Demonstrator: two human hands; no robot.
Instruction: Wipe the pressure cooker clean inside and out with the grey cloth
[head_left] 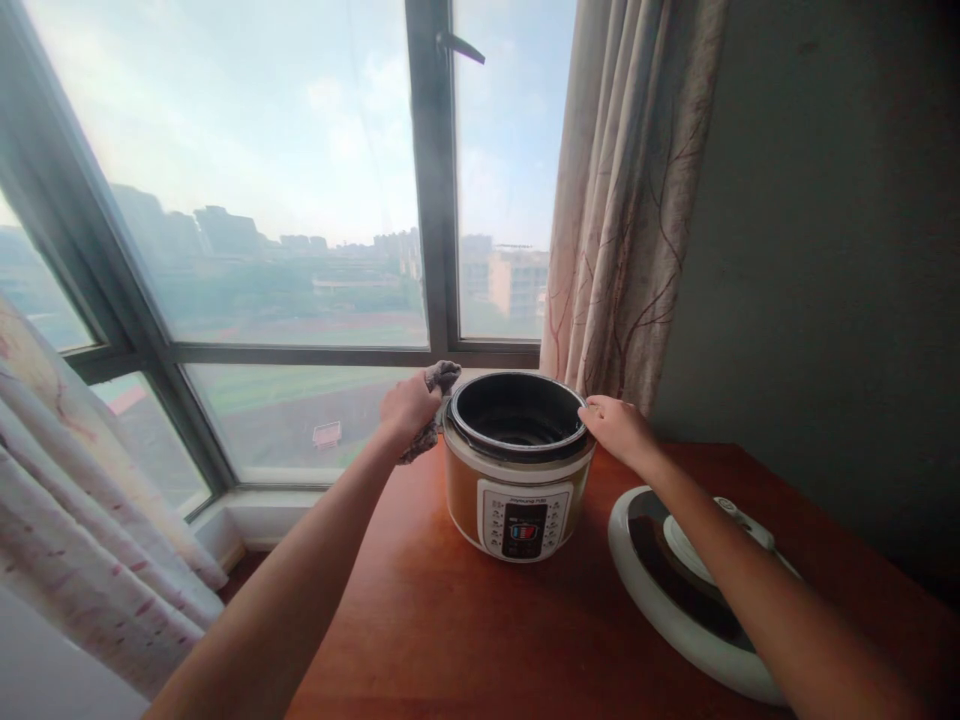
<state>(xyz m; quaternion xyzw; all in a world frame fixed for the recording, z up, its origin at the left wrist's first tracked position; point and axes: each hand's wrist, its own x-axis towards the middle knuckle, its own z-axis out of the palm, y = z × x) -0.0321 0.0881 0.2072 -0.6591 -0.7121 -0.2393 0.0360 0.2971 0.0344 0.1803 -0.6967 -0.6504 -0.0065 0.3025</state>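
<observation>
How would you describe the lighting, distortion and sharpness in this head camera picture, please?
In the head view, daylight from the window backlights the scene; the sky is washed out, the wall dark. The window frame bows from wide-angle distortion. The cooker and both hands, left hand with the cloth, right hand, look fairly sharp; the lid gleams faintly on the table.
</observation>
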